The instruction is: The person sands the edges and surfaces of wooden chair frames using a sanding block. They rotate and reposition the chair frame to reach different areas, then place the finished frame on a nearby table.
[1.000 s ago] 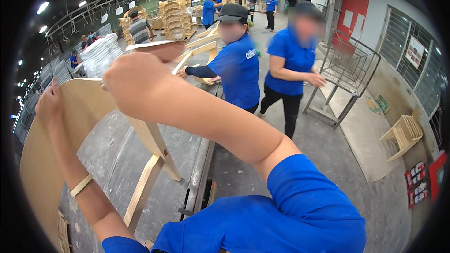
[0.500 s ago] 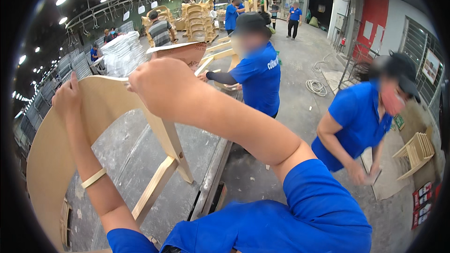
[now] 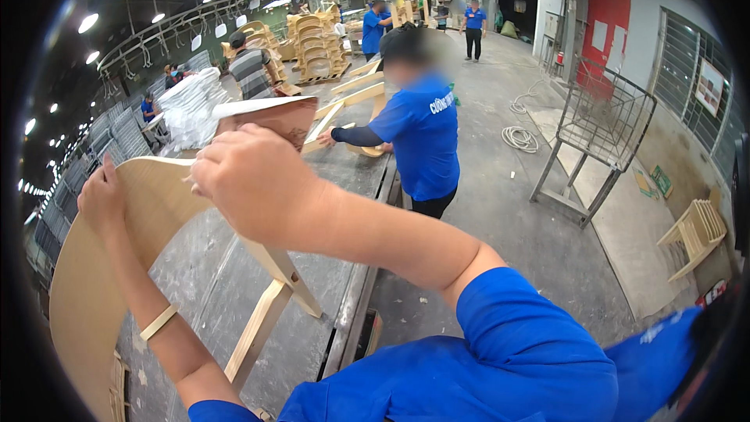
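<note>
A curved pale wooden chair frame (image 3: 86, 281), with a broad bent band and straight legs, stands in front of me on a grey work table (image 3: 211, 266). My left hand (image 3: 103, 195) grips the band's upper edge, thumb up. My right hand (image 3: 254, 180) is closed at the same edge, farther right, its fingertips mostly hidden. From beyond its knuckles sticks out a curled sheet of sandpaper (image 3: 273, 121), pale on one side and reddish-brown with print on the other. The sheet appears held in that hand.
Across the table, a co-worker in blue (image 3: 426, 133) handles another wooden frame (image 3: 355, 101). A second co-worker's blue sleeve (image 3: 656, 359) is close at my right. A wire cage stand (image 3: 605, 121), a coiled hose (image 3: 519, 139) and stacked wooden parts (image 3: 695, 234) stand along the right.
My right hand and the sandpaper have moved down and slightly left along the band. The co-worker at right has moved toward the lower right edge, uncovering the wire stand.
</note>
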`<move>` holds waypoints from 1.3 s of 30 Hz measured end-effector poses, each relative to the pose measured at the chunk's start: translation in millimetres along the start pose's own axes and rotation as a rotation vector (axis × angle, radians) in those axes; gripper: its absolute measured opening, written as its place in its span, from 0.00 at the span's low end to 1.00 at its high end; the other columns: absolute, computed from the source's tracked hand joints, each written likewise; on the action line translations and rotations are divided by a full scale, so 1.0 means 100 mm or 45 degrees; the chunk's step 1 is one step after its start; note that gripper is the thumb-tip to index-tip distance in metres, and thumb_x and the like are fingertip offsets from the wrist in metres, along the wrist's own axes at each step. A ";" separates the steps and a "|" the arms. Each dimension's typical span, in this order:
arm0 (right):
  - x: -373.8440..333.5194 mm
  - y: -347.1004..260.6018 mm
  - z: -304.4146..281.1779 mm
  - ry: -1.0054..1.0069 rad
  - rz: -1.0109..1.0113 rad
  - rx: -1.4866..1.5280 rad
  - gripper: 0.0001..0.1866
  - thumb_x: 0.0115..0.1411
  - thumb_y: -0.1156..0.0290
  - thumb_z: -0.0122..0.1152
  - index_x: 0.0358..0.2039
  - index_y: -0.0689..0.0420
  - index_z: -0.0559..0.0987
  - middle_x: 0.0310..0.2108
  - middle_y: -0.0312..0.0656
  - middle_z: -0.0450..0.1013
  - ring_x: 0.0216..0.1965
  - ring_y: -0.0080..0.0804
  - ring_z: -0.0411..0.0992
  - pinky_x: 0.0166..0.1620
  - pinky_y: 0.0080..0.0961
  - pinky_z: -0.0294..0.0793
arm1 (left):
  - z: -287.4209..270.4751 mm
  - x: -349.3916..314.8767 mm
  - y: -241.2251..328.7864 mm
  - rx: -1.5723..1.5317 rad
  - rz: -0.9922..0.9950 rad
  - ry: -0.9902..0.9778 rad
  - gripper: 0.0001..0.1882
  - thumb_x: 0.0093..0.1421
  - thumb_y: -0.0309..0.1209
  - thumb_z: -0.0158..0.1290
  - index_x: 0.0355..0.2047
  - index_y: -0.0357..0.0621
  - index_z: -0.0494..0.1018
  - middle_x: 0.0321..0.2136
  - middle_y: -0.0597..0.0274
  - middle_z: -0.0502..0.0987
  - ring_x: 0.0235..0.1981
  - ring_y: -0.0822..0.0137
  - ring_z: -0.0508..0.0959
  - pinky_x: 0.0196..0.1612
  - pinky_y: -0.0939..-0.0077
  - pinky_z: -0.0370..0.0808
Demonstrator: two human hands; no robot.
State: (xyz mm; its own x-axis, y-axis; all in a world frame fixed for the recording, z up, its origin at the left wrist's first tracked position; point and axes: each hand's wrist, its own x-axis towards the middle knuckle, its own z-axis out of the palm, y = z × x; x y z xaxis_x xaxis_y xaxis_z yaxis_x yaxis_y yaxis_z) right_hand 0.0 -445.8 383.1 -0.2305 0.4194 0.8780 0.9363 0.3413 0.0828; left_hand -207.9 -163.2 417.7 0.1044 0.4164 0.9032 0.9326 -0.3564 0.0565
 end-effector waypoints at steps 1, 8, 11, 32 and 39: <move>-0.02 0.00 0.04 0.031 0.036 0.044 0.06 0.54 0.70 0.60 0.29 0.60 0.77 0.33 0.43 0.77 0.43 0.39 0.74 0.49 0.38 0.70 | -0.01 -0.01 0.01 0.002 0.008 0.007 0.31 0.67 0.54 0.35 0.31 0.44 0.81 0.30 0.53 0.81 0.36 0.51 0.79 0.44 0.58 0.71; -0.17 -0.01 -0.06 0.195 0.045 0.083 0.09 0.53 0.70 0.62 0.34 0.59 0.77 0.37 0.43 0.77 0.44 0.41 0.74 0.53 0.40 0.69 | -0.09 -0.01 0.00 -0.022 0.028 0.001 0.31 0.67 0.53 0.34 0.30 0.43 0.80 0.30 0.52 0.80 0.36 0.50 0.78 0.45 0.59 0.70; -0.22 -0.03 -0.25 0.114 0.048 0.053 0.09 0.53 0.70 0.61 0.35 0.59 0.78 0.38 0.44 0.77 0.44 0.41 0.74 0.53 0.41 0.69 | -0.04 0.00 -0.03 -0.002 0.037 0.038 0.31 0.67 0.53 0.34 0.31 0.43 0.80 0.30 0.52 0.80 0.36 0.51 0.78 0.45 0.59 0.70; -0.49 -0.07 0.28 0.643 0.113 0.196 0.20 0.55 0.69 0.60 0.50 0.56 0.76 0.56 0.42 0.70 0.61 0.52 0.62 0.60 0.45 0.57 | -0.11 0.02 0.01 -0.018 0.034 0.017 0.32 0.67 0.53 0.35 0.29 0.42 0.80 0.30 0.51 0.80 0.35 0.51 0.79 0.43 0.59 0.72; -0.50 -0.10 0.41 0.774 0.115 0.241 0.17 0.59 0.68 0.56 0.48 0.57 0.78 0.56 0.42 0.70 0.62 0.56 0.59 0.63 0.46 0.50 | -0.16 0.02 0.06 0.005 0.053 0.095 0.30 0.67 0.52 0.36 0.32 0.42 0.81 0.31 0.51 0.81 0.36 0.51 0.79 0.43 0.58 0.72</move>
State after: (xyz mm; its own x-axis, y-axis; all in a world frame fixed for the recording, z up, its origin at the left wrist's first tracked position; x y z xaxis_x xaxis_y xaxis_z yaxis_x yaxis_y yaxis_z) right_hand -8.5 -435.3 319.0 0.0907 -0.0791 0.9927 0.8693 0.4927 -0.0401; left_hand -207.9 -177.7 427.0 0.1173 0.3377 0.9339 0.9294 -0.3688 0.0166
